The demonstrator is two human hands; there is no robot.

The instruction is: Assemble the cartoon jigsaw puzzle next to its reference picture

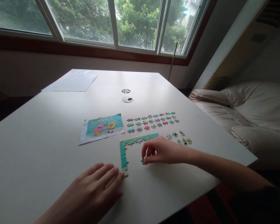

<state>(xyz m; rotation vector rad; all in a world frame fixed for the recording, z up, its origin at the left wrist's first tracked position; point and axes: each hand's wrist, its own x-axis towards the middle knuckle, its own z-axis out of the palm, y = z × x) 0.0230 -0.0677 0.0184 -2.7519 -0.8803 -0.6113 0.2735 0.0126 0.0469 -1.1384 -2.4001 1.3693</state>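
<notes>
Wide white worktop [49, 149] in front of you, a cream sofa [252, 112] off its right edge. At the far left lies a paper sheet [70, 82]; nearer the middle, the cartoon reference picture [102, 127]. Just right of that picture sits the L-shaped puzzle border [123, 155], one leg running right, the other coming down towards you. Your left hand [93, 189] lies flat, grip fully open and holding nothing, fingertips touching the border's near end. Your right hand [161, 151] rests inside the L, grip pinched shut. Beyond it, loose pieces [151, 120] lie in neat rows, with a small cluster [180, 138] to their right. And there it is: a pale puzzle piece [143, 161] in that right pinch, low at the worktop, near the border's down leg.
</notes>
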